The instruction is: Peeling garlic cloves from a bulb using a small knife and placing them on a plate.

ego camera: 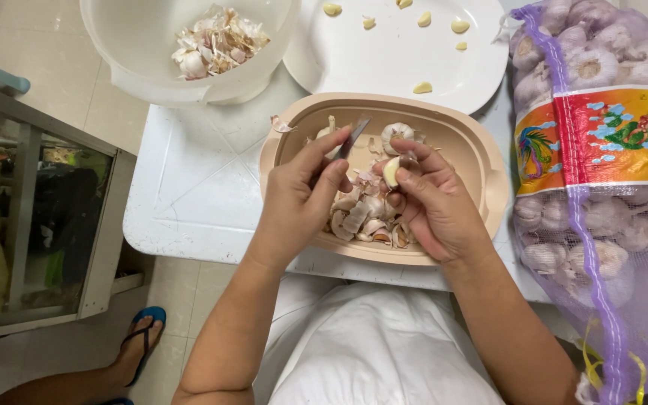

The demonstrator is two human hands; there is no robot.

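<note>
Beige oval plastic tub (481, 161) with pale cream garlic clove (391, 172), pinkish-white skins (361, 214). White round plate (384, 60), yellowish peeled cloves (422, 88). White plastic bowl (136, 67). Purple mesh sack (601, 247), red-orange-yellow label with green-blue bird pattern (601, 139). White worktop (189, 187). Blue flip-flop (146, 330).

Tub (489, 187) on table (189, 187); bowl (129, 60), plate (444, 67) behind, sack (601, 225) right.

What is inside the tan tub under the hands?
The tan tub holds garlic cloves, papery skins and a garlic bulb. The hands hide the middle.
</note>
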